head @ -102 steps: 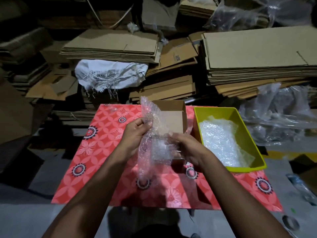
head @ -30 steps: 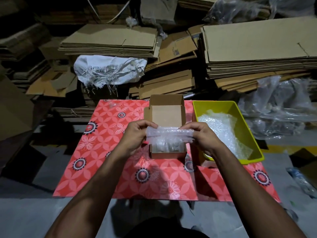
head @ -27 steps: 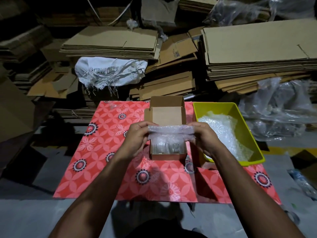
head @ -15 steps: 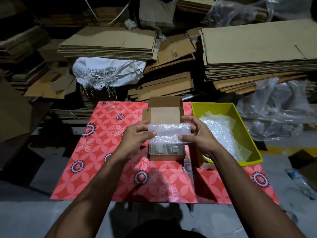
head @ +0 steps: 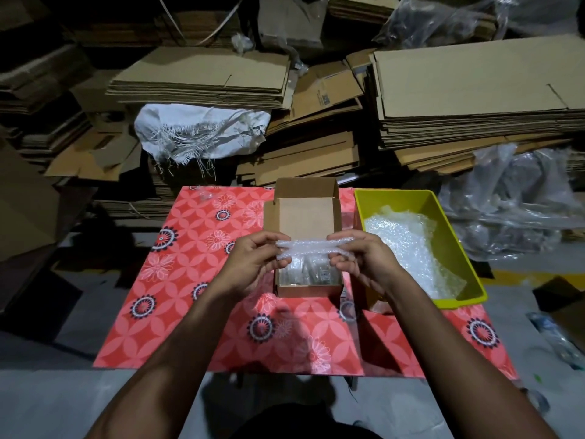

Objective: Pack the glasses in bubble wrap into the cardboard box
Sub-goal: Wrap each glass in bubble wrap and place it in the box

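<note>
A small open cardboard box [head: 308,289] stands on the red flowered tablecloth [head: 190,280], its lid flap raised at the back. Just above the box's opening I hold a bubble-wrap bundle [head: 305,248] stretched sideways between both hands. My left hand [head: 253,264] pinches its left end and my right hand [head: 361,258] pinches its right end. Under the bundle, clear wrapped glass items [head: 308,274] lie inside the box, only partly visible.
A yellow plastic tray [head: 456,242] with loose bubble-wrap sheets [head: 408,245] sits right of the box. Stacks of flattened cardboard [head: 474,99], a white sack [head: 202,131] and clear plastic bags [head: 512,201] fill the floor behind the table.
The bubble wrap hung loose and upright between my hands; it is now folded into a horizontal bundle held over the box. In the last half second my hands shifted only slightly.
</note>
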`<action>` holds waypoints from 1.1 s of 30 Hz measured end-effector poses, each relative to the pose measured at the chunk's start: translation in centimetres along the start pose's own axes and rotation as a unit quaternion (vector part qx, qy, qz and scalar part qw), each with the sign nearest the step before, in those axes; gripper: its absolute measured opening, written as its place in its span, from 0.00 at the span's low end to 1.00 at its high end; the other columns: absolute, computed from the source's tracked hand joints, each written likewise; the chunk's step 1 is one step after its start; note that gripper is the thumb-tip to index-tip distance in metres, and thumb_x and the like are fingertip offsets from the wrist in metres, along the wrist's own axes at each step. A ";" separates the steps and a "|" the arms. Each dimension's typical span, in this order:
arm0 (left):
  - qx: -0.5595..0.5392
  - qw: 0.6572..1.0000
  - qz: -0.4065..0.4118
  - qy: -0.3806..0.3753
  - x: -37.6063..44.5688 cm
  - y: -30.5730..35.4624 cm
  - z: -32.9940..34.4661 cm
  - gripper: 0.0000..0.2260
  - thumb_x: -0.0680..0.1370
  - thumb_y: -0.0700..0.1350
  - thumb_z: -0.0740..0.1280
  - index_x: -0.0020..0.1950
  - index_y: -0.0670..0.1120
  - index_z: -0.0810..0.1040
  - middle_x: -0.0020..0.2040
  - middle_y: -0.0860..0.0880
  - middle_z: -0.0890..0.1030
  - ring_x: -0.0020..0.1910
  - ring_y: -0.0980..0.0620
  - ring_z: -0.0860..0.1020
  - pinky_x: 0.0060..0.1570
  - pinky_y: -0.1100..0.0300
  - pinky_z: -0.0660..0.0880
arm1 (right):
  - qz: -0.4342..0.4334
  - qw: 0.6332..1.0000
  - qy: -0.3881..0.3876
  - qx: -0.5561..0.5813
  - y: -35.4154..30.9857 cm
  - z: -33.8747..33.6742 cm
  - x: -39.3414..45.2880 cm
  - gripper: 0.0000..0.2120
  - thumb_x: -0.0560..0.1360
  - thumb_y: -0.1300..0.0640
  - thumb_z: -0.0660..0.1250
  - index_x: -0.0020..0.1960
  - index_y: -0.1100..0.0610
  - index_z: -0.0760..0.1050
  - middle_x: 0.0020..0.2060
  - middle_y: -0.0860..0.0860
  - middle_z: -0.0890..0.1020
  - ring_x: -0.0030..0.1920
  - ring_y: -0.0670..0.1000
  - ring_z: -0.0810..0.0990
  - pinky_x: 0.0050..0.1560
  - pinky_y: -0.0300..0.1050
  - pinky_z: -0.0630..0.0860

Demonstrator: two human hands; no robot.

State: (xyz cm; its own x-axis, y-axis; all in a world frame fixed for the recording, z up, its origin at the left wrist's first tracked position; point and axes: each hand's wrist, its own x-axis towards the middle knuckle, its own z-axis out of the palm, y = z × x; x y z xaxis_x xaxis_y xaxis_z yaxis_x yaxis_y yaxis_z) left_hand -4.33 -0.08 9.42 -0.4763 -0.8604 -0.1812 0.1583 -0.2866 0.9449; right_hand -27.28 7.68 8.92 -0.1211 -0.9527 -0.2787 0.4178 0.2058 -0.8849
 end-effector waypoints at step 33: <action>0.092 0.994 -0.046 -0.037 2.9 -6.0 0.4 0.08 0.74 0.31 0.72 0.52 0.35 0.80 0.42 0.43 0.85 0.37 0.51 0.83 0.37 0.62 0.78 | -0.018 0.973 0.045 -0.223 5.1 -0.4 3.4 0.15 0.68 0.54 0.80 0.50 0.60 0.83 0.36 0.51 0.81 0.36 0.45 0.79 0.35 0.38 0.73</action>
State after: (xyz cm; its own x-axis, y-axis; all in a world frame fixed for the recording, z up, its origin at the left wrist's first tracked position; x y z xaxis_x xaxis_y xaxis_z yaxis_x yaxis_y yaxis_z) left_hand -6.98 -0.73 3.35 -0.5451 -0.7986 -0.2551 -0.0462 -0.2752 0.9603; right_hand -25.96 5.61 3.36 -0.2160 -0.9418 -0.2577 -0.0194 0.2681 -0.9632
